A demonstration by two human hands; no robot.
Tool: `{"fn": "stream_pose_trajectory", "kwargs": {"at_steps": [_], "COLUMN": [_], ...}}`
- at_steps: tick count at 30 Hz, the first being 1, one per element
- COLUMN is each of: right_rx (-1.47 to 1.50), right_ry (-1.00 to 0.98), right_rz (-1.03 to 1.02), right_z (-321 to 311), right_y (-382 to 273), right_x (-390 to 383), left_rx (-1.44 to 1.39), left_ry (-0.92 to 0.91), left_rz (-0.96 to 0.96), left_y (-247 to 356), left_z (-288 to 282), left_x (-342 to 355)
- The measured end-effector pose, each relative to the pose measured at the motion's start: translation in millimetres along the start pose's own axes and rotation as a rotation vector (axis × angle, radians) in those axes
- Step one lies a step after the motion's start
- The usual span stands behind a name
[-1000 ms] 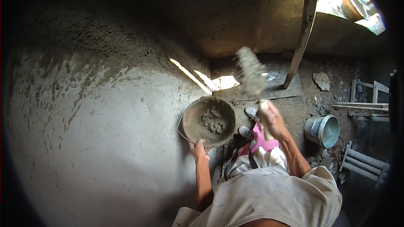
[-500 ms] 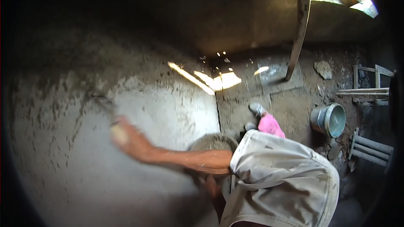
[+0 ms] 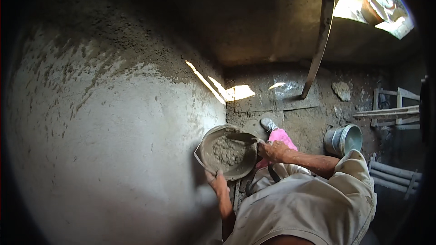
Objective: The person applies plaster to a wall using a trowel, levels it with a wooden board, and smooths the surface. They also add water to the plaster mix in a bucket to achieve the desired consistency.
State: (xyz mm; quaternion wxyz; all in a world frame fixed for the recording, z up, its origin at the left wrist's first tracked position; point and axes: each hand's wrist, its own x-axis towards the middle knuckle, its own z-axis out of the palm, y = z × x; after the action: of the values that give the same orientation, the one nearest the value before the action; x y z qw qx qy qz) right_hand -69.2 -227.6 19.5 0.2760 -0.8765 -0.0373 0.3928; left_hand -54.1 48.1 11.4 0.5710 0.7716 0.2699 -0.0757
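Trowel (image 3: 243, 137) points left across the mouth of a bucket (image 3: 206, 152)

The person's right hand (image 3: 274, 150) is closed around the trowel's handle, just beside the bucket's right rim. The blade lies within the mouth, at its upper right; its long axis runs nearly crosswise, with the tip aimed left and slightly toward the top of the view. Whether the blade touches the grey mortar (image 3: 229, 152) inside cannot be told. The left hand (image 3: 217, 183) pinches the bucket's lower-left rim, its thumb over the edge. The bucket's opening faces up, near the pale wall (image 3: 136, 145). A second pail (image 3: 334, 140) lies tipped on the floor, beyond the right forearm
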Motion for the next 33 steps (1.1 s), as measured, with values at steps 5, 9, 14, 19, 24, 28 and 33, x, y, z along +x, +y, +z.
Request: {"fn": "stream_pose_trajectory", "kwargs": {"at_steps": [5, 9, 14, 19, 24, 28, 33], "right_rx": [0.251, 0.938, 1.462, 1.826, 1.506, 0.971, 1.412], "right_ry": [0.197, -0.141, -0.108, 0.3, 1.236, 1.824, 1.05], "right_rz": [-0.118, -0.136, -0.185, -0.253, -0.094, 0.205, 0.002], "right_z": [73.0, 23.7, 8.9, -39.7, -105.9, -152.1, -185.7], "right_y": [18.0, 23.1, 20.2, 23.1, 41.8, 30.9, -112.6], "right_x": [88.0, 48.3, 22.8, -23.6, -19.0, 57.0, 267.2], "left_rx": [0.255, 0.073, -0.134, -0.159, 0.072, 0.009, 0.147], "left_ry": [-0.099, -0.113, -0.119, -0.083, 0.033, 0.184, 0.108], "left_rz": [0.289, 0.163, -0.202, -0.288, -0.287, -0.352, -0.309], "left_y": [32.5, 45.9, 70.1, 31.9, 16.3, 15.7, 12.3], "left_z": [33.2, 30.3, 52.7, 50.3, 20.5, -10.3, 8.4], "left_x": [0.3, 27.5, 38.9, 55.6, 32.1, -7.0, -22.5]}}
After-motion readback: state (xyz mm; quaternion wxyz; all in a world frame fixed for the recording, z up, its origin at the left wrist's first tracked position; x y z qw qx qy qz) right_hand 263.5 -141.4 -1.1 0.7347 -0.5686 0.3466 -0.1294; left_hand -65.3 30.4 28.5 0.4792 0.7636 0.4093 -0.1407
